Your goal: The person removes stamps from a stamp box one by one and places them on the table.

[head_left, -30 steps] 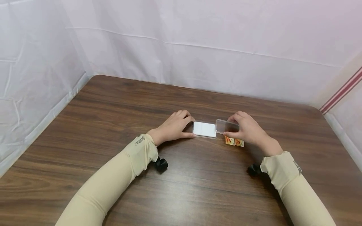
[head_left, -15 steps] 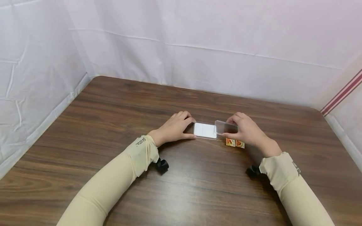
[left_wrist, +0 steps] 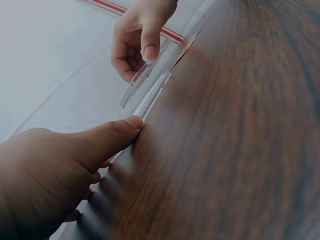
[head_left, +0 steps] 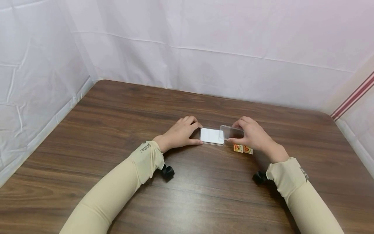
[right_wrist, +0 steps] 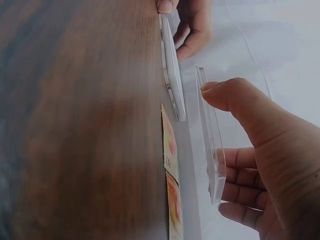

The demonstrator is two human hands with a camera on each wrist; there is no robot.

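— What do the hands hold?
— The right hand (head_left: 254,135) pinches a clear lid (head_left: 232,132), mid-frame. The left hand (head_left: 181,131) grips the white case (head_left: 211,135) on the tabletop (head_left: 117,123).

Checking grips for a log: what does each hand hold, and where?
Right hand pinches clear lid by its long edges. Left hand steadies white tray at its end.
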